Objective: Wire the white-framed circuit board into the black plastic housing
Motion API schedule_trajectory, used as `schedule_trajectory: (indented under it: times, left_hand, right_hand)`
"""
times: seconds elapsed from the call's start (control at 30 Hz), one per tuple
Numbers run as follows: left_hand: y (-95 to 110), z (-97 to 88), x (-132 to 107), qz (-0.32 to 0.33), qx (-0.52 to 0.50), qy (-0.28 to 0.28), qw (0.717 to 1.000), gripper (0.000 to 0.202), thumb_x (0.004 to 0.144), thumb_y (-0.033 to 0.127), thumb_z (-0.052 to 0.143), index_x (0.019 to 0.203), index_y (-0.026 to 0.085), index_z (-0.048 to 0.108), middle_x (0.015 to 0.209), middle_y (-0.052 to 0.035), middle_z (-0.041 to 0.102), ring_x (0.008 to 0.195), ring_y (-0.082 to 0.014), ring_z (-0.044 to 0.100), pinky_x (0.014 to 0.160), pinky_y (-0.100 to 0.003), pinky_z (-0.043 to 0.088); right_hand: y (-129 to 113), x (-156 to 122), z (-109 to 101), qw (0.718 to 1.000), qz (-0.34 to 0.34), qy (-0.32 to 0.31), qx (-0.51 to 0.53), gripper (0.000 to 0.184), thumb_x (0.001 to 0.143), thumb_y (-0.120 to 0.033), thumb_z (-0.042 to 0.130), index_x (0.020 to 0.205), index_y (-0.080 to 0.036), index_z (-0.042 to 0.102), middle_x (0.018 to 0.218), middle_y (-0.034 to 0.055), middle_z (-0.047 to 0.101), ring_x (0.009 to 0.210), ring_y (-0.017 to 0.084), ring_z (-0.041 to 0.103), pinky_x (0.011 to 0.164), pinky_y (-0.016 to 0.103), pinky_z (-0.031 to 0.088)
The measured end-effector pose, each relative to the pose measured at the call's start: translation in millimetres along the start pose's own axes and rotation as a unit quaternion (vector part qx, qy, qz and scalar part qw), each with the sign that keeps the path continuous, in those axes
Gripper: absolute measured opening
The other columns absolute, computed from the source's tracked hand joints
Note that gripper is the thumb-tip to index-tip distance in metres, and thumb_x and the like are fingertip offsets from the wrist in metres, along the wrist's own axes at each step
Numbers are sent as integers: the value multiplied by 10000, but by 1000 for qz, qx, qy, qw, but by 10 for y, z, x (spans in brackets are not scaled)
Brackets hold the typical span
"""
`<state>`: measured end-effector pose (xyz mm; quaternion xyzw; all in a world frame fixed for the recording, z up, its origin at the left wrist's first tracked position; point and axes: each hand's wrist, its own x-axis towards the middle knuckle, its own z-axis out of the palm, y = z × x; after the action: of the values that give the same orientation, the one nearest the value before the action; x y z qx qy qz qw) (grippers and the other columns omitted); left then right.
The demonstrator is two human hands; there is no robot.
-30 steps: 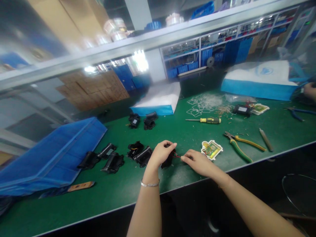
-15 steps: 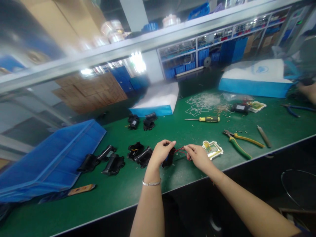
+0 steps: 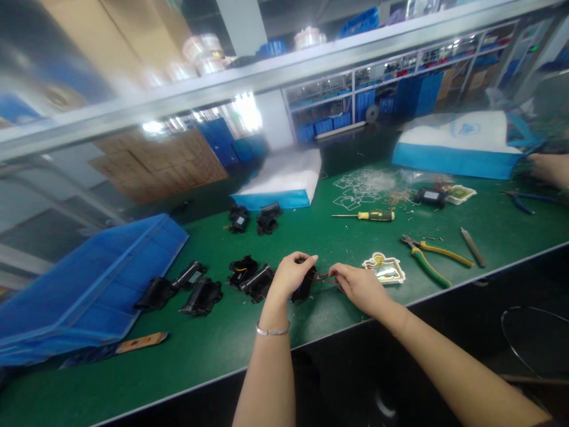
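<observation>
The left hand (image 3: 290, 276) sits at lower centre of the frame, curled over a black part (image 3: 306, 284) and gripping it against the green bench (image 3: 213, 350). The right hand (image 3: 360, 287) is just right of it, its fingers pinched on a red wire (image 3: 323, 276) that runs from the part. Half a second ago that wire arched up between the hands; now it lies lower and flatter, and the right hand has dropped slightly toward the bench edge. The left hand has barely shifted.

Just right of the right hand lies a white-rimmed board (image 3: 384, 268), a little lower and flatter-looking than before. Further right are green-handled pliers (image 3: 433, 259) and a file (image 3: 472, 247). A yellow screwdriver (image 3: 368, 216) lies above centre. Left of the left hand sit more black parts (image 3: 251, 276), with another cluster (image 3: 182, 289) near the blue bin (image 3: 84, 290) at lower left. At the right edge of the frame another person's hand (image 3: 549, 169) shows beside blue pliers (image 3: 522, 201).
</observation>
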<state>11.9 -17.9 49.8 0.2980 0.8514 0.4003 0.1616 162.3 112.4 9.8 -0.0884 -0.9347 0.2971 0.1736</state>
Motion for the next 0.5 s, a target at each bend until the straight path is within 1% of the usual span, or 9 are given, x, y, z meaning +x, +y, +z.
schedule_trajectory:
  times: [0.1, 0.2, 0.27, 0.33, 0.37, 0.43, 0.47, 0.5]
  left_hand:
    - [-18, 13, 9, 2, -3, 4, 1000, 446, 704, 602, 572, 806, 180, 672, 757, -30, 688, 687, -166, 589, 689, -273, 434]
    - [-31, 19, 19, 3, -1, 2, 1000, 439, 702, 603, 578, 806, 186, 671, 747, -27, 687, 676, -164, 588, 685, -271, 435]
    - [-35, 22, 23, 1, 2, 3, 1000, 433, 702, 598, 580, 799, 186, 671, 744, -29, 688, 673, -164, 589, 680, -271, 433]
    - [-37, 30, 24, 1, 6, 7, 1000, 435, 703, 603, 577, 791, 187, 670, 742, -30, 689, 674, -165, 591, 673, -270, 431]
    - [-37, 40, 24, 1, 8, 8, 1000, 439, 703, 609, 574, 789, 189, 669, 742, -30, 689, 673, -165, 592, 667, -270, 429]
    - [-35, 72, 22, 0, 13, 7, 1000, 446, 702, 621, 571, 794, 196, 667, 733, -30, 686, 666, -166, 593, 642, -270, 426]
    - [-31, 95, 22, -2, 19, 6, 1000, 445, 698, 624, 575, 796, 199, 666, 726, -30, 683, 658, -167, 592, 626, -270, 422]
    - [-24, 120, 22, -4, 26, 4, 1000, 442, 691, 624, 584, 796, 203, 667, 723, -31, 681, 652, -168, 590, 613, -270, 420]
  right_hand:
    - [-6, -27, -31, 998, -31, -31, -36, 320, 938, -218, 390, 1164, -325, 588, 968, 11, 660, 797, 142, 615, 686, 229, 391]
    - [-7, -39, -37, 994, -46, -54, -87, 364, 911, -182, 419, 1172, -372, 588, 956, -1, 649, 776, 147, 613, 651, 236, 377]
    - [-20, -45, -32, 992, -44, -54, -106, 379, 910, -180, 408, 1202, -362, 568, 962, 3, 646, 779, 155, 615, 655, 248, 380]
    - [-48, -57, -26, 991, -41, -49, -114, 346, 926, -218, 385, 1206, -303, 569, 956, 25, 646, 784, 165, 615, 676, 267, 392]
    - [-66, -67, -23, 991, -43, -52, -119, 315, 935, -260, 379, 1160, -262, 599, 931, 40, 645, 776, 172, 612, 684, 279, 398]
    - [-106, -96, -15, 987, -55, -61, -137, 323, 939, -363, 387, 979, -203, 665, 861, 65, 633, 765, 192, 601, 690, 308, 411]
    - [-126, -115, -10, 985, -64, -58, -151, 349, 934, -397, 400, 887, -189, 676, 856, 77, 626, 787, 207, 595, 702, 327, 417]
    - [-145, -138, -4, 982, -75, -46, -166, 358, 928, -407, 418, 821, -181, 674, 893, 91, 624, 844, 229, 588, 734, 352, 423]
